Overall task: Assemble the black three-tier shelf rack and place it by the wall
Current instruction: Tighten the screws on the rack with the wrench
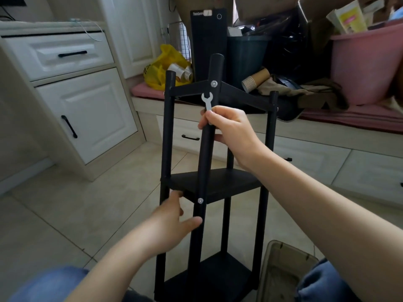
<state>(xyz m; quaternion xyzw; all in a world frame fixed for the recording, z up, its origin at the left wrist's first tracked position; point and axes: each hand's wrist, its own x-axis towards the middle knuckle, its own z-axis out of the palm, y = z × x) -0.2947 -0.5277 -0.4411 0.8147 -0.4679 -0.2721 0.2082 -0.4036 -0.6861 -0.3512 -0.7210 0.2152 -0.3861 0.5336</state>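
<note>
Shelf rack (209, 184): matt black posts and boards, smooth finish. Bolt heads (214, 83): bright metal. Wrench (207, 101): flat, pale, satin metal. Floor tiles (76, 214): smooth, slightly glossy. Cabinet fronts (87, 112) at 9 o'clock: white, semi-gloss. Bag (161, 66) at 12 o'clock: glossy yellow plastic.

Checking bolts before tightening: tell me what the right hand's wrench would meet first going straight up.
Likely the upper bolt on the front post; the wrench in the right hand points at it.
</note>
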